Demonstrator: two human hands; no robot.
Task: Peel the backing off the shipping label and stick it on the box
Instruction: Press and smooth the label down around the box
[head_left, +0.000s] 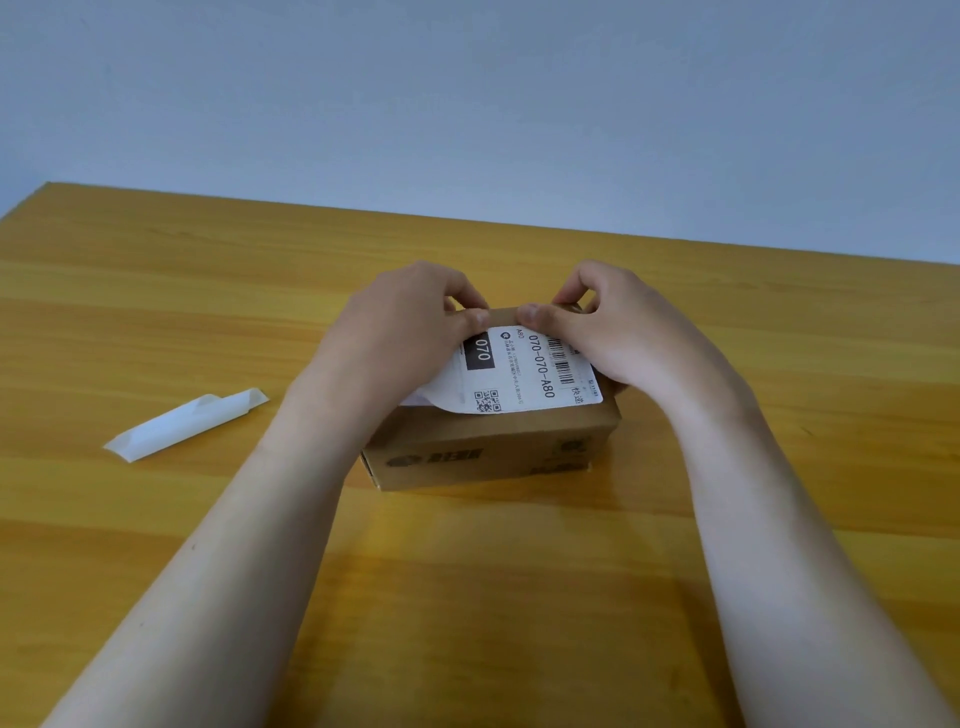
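Observation:
A small brown cardboard box (493, 457) stands on the table in front of me. The white shipping label (524, 371), printed with a barcode, a QR code and "070-070-A80", lies on the box's top. Its near left part curls up off the cardboard. My left hand (400, 332) pinches the label's far left corner between thumb and index finger at the box's far edge. My right hand (618, 332) pinches the far right corner the same way. Both thumbs lie on top, and the other fingers curl behind the far edge.
The peeled-off white backing (184, 423), loosely rolled, lies on the yellow wooden table (519, 597) to the left of the box. A plain pale wall rises behind the table's far edge.

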